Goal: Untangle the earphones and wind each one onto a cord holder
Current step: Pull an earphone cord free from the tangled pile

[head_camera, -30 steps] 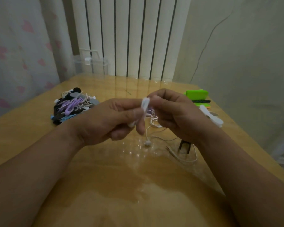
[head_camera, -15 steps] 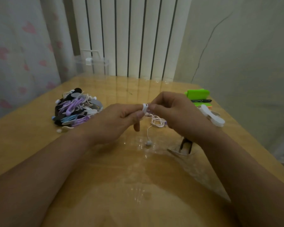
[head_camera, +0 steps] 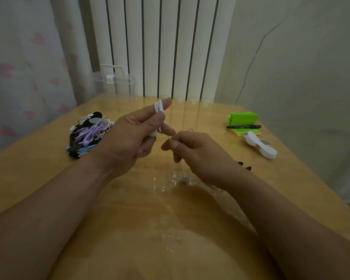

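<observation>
My left hand [head_camera: 129, 138] grips a white cord holder [head_camera: 158, 107] upright above the middle of the table, its top showing beside my forefinger. Just right of it and slightly lower, my right hand [head_camera: 192, 150] pinches the thin white earphone cord [head_camera: 170, 139] between thumb and forefinger. The cord hangs from that hand to an earbud [head_camera: 184, 179] lying on the table. How much cord sits on the holder is hidden by my fingers.
A heap of black, purple, white and blue cord holders and earphones [head_camera: 89, 132] lies at the left. At the right are a green object [head_camera: 242, 118], a black pen [head_camera: 243, 126] on orange notes and a white holder [head_camera: 260, 145]. A clear box [head_camera: 113, 83] stands at the back.
My left hand has lifted the holder up and tilted it upright. My right hand has drawn away to the right and down, pulling the cord with it.
</observation>
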